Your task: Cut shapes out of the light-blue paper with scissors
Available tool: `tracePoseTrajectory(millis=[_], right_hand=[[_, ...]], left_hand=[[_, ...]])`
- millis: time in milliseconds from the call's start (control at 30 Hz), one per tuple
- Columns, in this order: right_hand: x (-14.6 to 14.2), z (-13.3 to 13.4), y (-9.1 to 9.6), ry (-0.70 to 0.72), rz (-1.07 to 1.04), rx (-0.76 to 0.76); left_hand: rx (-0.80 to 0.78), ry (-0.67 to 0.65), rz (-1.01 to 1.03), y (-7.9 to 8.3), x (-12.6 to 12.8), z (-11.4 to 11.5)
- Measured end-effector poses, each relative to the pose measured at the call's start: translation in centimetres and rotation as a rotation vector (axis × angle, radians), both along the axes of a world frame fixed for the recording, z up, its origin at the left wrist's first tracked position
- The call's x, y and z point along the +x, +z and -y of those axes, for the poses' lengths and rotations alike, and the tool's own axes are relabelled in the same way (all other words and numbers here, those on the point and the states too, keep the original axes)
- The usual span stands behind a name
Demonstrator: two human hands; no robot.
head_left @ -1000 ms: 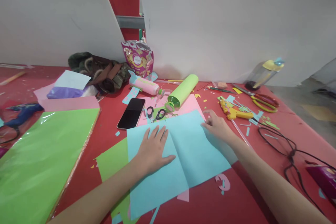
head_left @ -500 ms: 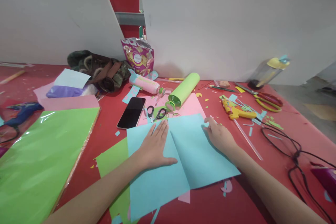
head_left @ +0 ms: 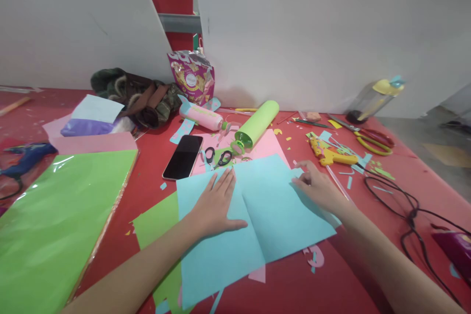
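A light blue paper sheet [head_left: 272,211] with a crease down its middle lies on the red table [head_left: 147,176]. My left hand [head_left: 215,203] rests flat on the sheet's left half, fingers stretched out beside the crease. My right hand [head_left: 320,189] lies at the sheet's right edge, fingers loosely spread and touching the paper. Under the blue sheet lie a green sheet [head_left: 158,225] and a pink sheet [head_left: 265,146].
A phone [head_left: 183,157], small black scissors [head_left: 217,157], a green roll [head_left: 255,125] and a pink bottle [head_left: 202,117] lie beyond the sheet. A yellow glue gun [head_left: 329,154], red-yellow scissors [head_left: 368,137] and black cables [head_left: 397,201] lie right. A green paper pack [head_left: 55,221] lies left.
My right hand slid a little to the right along the sheet's right edge. My left hand stayed flat on the paper, fingers now closer together.
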State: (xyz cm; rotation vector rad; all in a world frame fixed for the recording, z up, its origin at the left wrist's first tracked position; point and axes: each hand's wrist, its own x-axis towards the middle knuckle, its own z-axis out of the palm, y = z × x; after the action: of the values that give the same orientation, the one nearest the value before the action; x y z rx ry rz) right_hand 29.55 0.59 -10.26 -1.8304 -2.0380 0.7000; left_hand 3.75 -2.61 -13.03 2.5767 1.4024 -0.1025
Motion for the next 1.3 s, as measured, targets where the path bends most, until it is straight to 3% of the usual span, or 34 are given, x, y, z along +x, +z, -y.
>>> tracePoseTrajectory(millis=[133, 300, 433, 1033, 1167, 1300], right_hand=[[0.4, 1.3, -0.5, 0.009, 0.025, 0.008], [0.3, 2.7, -2.1, 0.013, 0.162, 0.058], [0.1, 3.0, -2.0, 0.042, 0.238, 0.034], [1.6, 3.5, -1.5, 0.058, -0.034, 0.028], [1.4, 3.5, -1.8, -0.004, -0.086, 0.04], [1.5, 3.3, -1.7, -0.095, -0.245, -0.068]], left_hand=[[-0.021, -0.057, -0.001, 0.3, 0.3, 0.6], [-0.049, -0.019, 0.018, -0.2, 0.7, 1.7], [-0.122, -0.011, 0.032, -0.2, 0.7, 1.9], [-0.116, 0.029, 0.015, 0.5, 0.9, 1.6], [-0.125, 0.025, 0.017, 0.3, 0.8, 2.0], [-0.14, 0.021, 0.039, 0.2, 0.7, 2.2]])
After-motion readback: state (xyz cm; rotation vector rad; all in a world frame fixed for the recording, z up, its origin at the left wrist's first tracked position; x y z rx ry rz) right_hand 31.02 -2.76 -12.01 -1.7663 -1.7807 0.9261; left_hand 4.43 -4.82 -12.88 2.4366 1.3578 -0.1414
